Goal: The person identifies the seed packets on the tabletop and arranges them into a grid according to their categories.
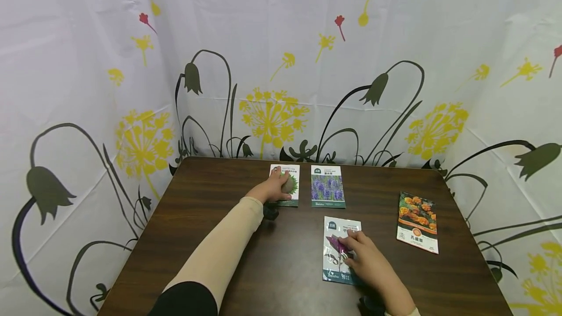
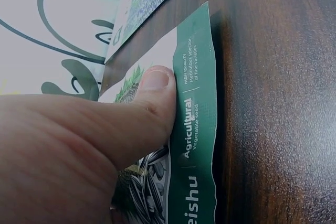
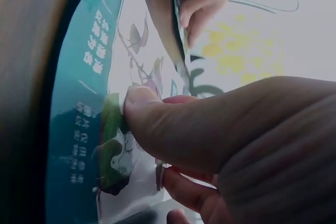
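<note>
While a green seed packet (image 1: pixel 287 185) is pressed flat by the left grip (image 1: pixel 273 188), fingers straight, a purple-flower packet (image 1: pixel 340 250) is pinched by the right grip (image 1: pixel 366 257), dark surface (image 1: pixel 210 218) beneath.

Four seed packets lie flat on the table (image 1: pixel 210 238). Back row: sunflower packet (image 1: pixel 293 194) left, lavender packet (image 1: pixel 327 187) just right of it. Third packet (image 1: pixel 339 262) nearer the person, in front of the lavender one. Marigold packet (image 1: pixel 417 222) far right, well apart. Left hand (image 1: pixel 273 187) on sunflower packet, right hand (image 1: pixel 369 260) on third packet.
</note>
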Action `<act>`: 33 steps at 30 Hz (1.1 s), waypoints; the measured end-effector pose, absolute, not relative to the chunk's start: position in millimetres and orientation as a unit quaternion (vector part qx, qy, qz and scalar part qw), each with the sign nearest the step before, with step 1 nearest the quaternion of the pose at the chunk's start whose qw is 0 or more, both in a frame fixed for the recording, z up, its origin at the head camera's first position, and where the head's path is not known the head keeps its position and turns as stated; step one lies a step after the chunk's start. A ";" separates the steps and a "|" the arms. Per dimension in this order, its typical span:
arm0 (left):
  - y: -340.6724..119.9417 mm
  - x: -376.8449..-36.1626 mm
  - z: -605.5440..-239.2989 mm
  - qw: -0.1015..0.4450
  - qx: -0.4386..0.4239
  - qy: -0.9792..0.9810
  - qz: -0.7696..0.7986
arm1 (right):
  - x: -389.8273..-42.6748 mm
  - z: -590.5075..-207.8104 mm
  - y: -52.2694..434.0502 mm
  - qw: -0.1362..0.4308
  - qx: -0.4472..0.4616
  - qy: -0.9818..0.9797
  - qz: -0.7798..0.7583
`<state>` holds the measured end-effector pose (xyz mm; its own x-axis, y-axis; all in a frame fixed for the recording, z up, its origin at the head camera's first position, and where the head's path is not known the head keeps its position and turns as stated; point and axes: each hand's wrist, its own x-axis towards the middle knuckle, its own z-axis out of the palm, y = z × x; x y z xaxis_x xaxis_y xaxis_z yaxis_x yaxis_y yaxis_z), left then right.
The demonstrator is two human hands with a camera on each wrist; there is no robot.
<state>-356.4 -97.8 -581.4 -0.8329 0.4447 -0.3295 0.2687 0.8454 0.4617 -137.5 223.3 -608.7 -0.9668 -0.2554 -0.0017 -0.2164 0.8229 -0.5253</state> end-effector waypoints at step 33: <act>-97.3 -355.9 -579.3 0.214 0.199 0.937 0.190 | -159.9 -618.3 141.3 -0.024 -0.224 0.944 -0.240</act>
